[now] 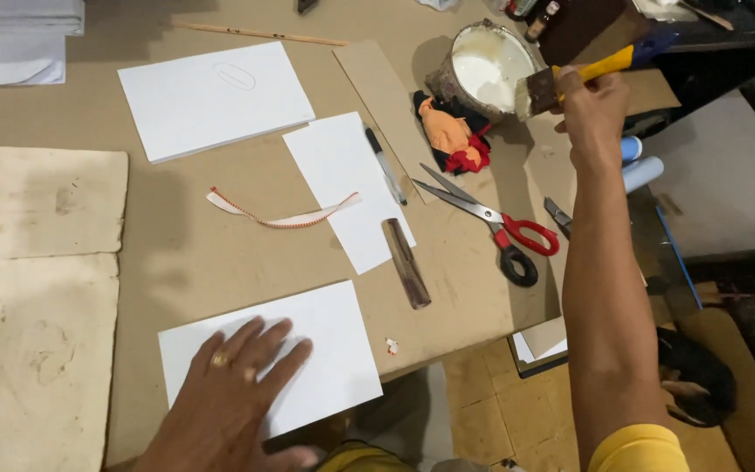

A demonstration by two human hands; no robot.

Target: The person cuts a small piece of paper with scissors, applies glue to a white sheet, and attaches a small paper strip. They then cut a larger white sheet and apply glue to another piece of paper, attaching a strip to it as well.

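Yellow-handled brush (561,80) over glue tin (485,68); white sheet (325,350) flat.

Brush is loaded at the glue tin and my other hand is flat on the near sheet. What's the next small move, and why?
Probably carry the brush back from the tin toward the near white sheet. The right hand holds it by the yellow handle at the tin's rim, bristles whitish, while the left hand already lies flat on that sheet. Pass above the scissors between.

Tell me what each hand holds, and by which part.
Right hand grips the flat yellow-handled paintbrush by its handle; left hand only presses flat on the white paper sheet.
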